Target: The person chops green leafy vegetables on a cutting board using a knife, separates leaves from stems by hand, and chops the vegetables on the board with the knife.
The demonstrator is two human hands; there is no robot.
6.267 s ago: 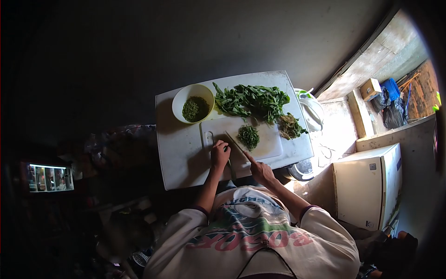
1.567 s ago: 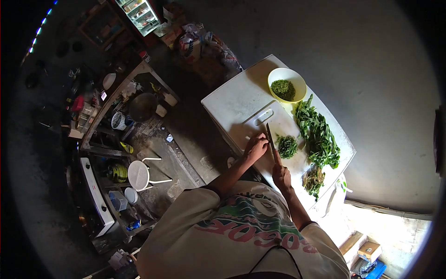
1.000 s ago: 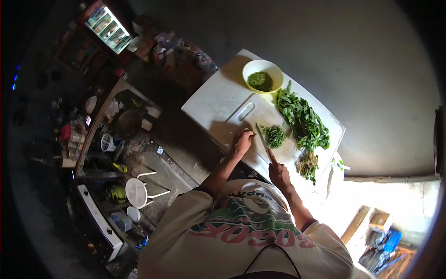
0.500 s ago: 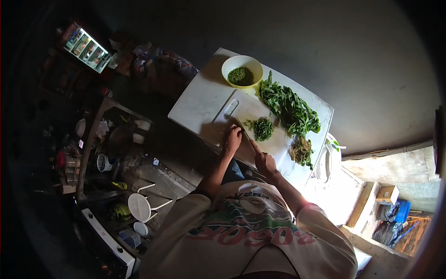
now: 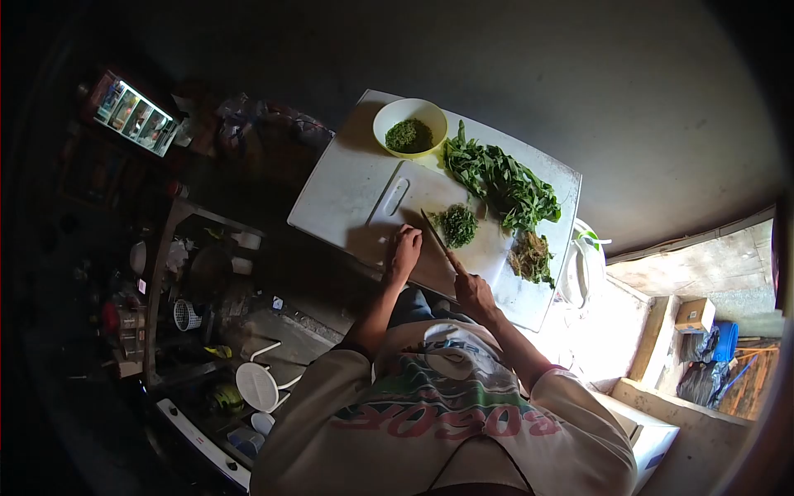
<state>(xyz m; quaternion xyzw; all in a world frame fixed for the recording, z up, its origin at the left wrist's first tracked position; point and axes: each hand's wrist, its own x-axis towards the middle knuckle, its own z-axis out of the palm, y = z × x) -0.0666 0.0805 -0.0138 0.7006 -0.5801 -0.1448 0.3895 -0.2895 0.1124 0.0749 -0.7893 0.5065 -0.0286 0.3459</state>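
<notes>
The right hand (image 5: 474,291) was stretched forward, fingers wrapped around the knife (image 5: 449,252), whose blade slanted beside the chopped greens (image 5: 459,225); the left hand (image 5: 405,247) lay near its tip, fingers curled, their hold unclear

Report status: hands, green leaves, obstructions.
Right hand grips brown-handled knife. Left hand at white rectangular cutting board, hold unclear. Chopped green leaf pile beside knife. No obstruction seen.

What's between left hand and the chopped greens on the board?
The knife blade, gripped from the right hand side, as the head view shows.
</notes>
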